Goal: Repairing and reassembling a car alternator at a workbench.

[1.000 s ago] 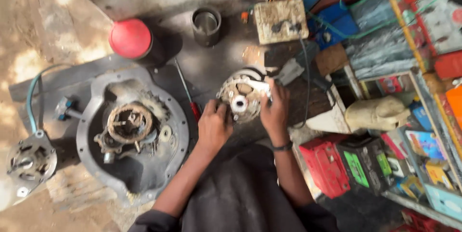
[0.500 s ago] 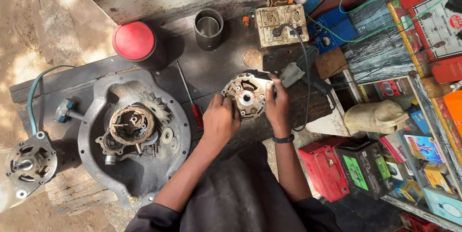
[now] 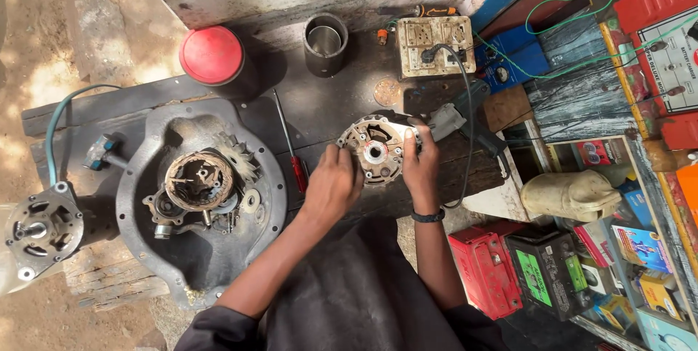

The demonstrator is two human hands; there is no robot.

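A round metal alternator end housing [image 3: 376, 149] with a white centre bearing rests on the dark workbench [image 3: 327, 107]. My left hand [image 3: 333, 185] grips its left rim. My right hand [image 3: 419, 165], with a dark band on the wrist, holds its right rim, thumb over the edge. A red-handled screwdriver [image 3: 292, 154] lies just left of my left hand.
A large grey metal pan [image 3: 145, 249] holds a copper-wound stator [image 3: 199, 180] and small parts. Behind stand a red-lidded can [image 3: 212, 55], a metal cup [image 3: 325, 43] and a switch box [image 3: 435, 44]. A motor end cover [image 3: 42, 229] lies far left. Batteries [image 3: 538, 267] sit lower right.
The view has shifted a little; the housing sits slightly farther right in the picture. Both hands have stayed on its rim, turning it slightly.
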